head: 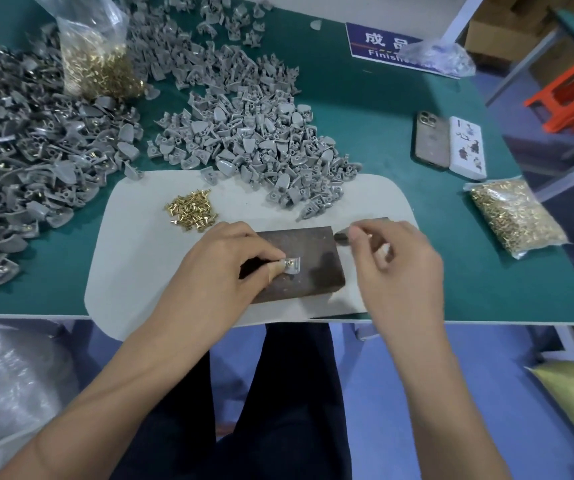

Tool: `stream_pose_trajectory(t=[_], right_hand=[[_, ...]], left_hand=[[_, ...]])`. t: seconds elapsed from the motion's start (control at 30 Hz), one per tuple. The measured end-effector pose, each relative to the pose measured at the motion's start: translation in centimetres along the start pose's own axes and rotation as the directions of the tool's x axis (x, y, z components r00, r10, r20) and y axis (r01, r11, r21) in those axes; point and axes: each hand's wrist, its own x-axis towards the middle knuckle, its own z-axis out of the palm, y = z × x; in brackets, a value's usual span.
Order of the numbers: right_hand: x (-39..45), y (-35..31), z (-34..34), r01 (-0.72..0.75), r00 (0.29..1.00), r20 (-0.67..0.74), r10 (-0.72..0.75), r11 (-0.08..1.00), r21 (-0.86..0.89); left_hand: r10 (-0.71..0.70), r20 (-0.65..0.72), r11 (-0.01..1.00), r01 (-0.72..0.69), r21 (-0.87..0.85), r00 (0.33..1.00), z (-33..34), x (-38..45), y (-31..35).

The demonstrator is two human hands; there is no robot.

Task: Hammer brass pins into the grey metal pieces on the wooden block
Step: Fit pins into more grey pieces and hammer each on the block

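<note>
Left hand (223, 268) reaching in from the lower left, forearm angled up across the table edge, knuckles up, wrist low. Fingers (271, 258) and thumb curled together, pinching a small grey metal piece (292, 266) and pressing it down on the wooden block (299, 261). Brass pin (289, 261) seated in the piece, right at the fingertips.

Right hand (396, 261) coming in from the lower right, forearm steeper, back of the hand toward the camera, hovering over the block's right end. Fingers loosely curled round a dark hammer handle (380, 221), blurred and mostly hidden behind the hand; metal hammer head (342, 236) poking out to the left of the fingers, just above the block's upper right corner.

Block lying on a white mat (133, 258) at the near edge of the green table (399, 168). Loose brass pins (190, 210) in a small heap on the mat, beyond and left of the left fingers. Pile of grey metal pieces (254, 143) beyond both hands, spilling onto the mat; larger heap (18, 161) far left. Open bag of brass pins (95, 60) far beyond the left fingers; sealed bag of pins (517, 216) right of the right hand. Phone (431, 140) and white box (467, 147) beyond the right hand, side by side.
</note>
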Motion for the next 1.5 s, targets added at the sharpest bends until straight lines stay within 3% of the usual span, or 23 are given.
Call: stream_pose_trajectory(t=[0.03,0.1,0.17,0.3,0.43,0.5,0.57,0.7,0.8,0.9,1.03,1.1,1.2,1.33,1.43,1.5], right_hand=[[0.1,1.6,-0.2,-0.085,0.996,-0.039,0.079,0.981,-0.173],[-0.1,4.3,-0.1,-0.218,0.966,0.040,0.255,0.890,-0.401],[-0.3,5.4,0.3,-0.236,0.944,0.145,0.296,0.915,-0.328],[0.3,5.7,-0.8,-0.163,0.960,0.175,0.219,0.944,-0.287],[-0.7,3.4,-3.4,-0.117,0.979,0.176,0.099,0.988,0.098],[-1.7,1.8,-4.1,0.007,0.968,0.244,-0.052,0.983,0.182],[-2.8,0.8,-3.6,0.074,0.935,0.327,-0.140,0.976,0.206],[-3.7,-0.5,-2.1,0.075,0.919,0.379,-0.107,0.992,0.099],[-3.2,-0.5,-2.8,0.127,0.942,0.315,-0.120,0.992,-0.003],[-3.4,-1.2,-3.1,0.126,0.966,0.221,-0.134,0.991,0.051],[-3.5,-1.4,-2.9,0.103,0.930,0.360,-0.076,0.993,-0.057],[-3.1,-1.3,-3.5,0.154,0.951,0.286,-0.122,0.984,-0.092],[-3.6,-2.0,-3.1,0.144,0.979,0.144,-0.146,0.989,0.025],[-3.9,-1.6,-2.1,0.144,0.946,0.303,-0.119,0.988,-0.060],[-3.7,-1.7,-2.9,0.155,0.978,0.134,-0.157,0.988,0.025],[-4.0,-2.0,-2.6,0.158,0.981,0.102,-0.163,0.986,0.058]], left_hand=[[-0.007,0.007,1.000,0.007,-0.012,1.000,0.0,0.0,0.0],[-0.013,0.025,1.000,0.013,-0.008,1.000,0.1,0.1,-0.1],[-0.019,0.030,1.000,0.019,0.021,0.999,0.1,0.2,-0.4],[-0.024,0.001,0.999,0.024,0.042,1.000,0.2,0.1,-0.7],[-0.018,-0.019,0.999,0.019,0.042,1.000,0.3,0.1,-0.5],[-0.007,-0.011,0.997,0.008,0.071,1.000,0.2,0.2,-0.4],[0.001,-0.007,0.994,0.000,0.109,1.000,0.0,0.4,-0.2],[0.017,0.005,0.987,-0.017,0.163,1.000,-0.1,0.6,-0.1],[0.028,0.011,0.988,-0.029,0.151,1.000,-0.2,0.8,-0.1],[0.021,0.012,0.991,-0.023,0.135,1.000,-0.2,1.0,-0.2],[0.044,0.017,0.990,-0.046,0.130,0.999,-0.3,1.1,-0.3],[0.047,0.033,0.990,-0.051,0.129,0.998,-0.5,1.1,0.0],[0.059,0.064,0.988,-0.067,0.136,0.996,-0.8,1.2,0.2],[0.069,0.071,0.982,-0.080,0.170,0.995,-0.9,1.2,0.1],[0.081,0.064,0.980,-0.091,0.178,0.995,-0.9,1.1,0.0],[0.084,0.060,0.981,-0.094,0.173,0.995,-0.9,1.1,-0.1]])
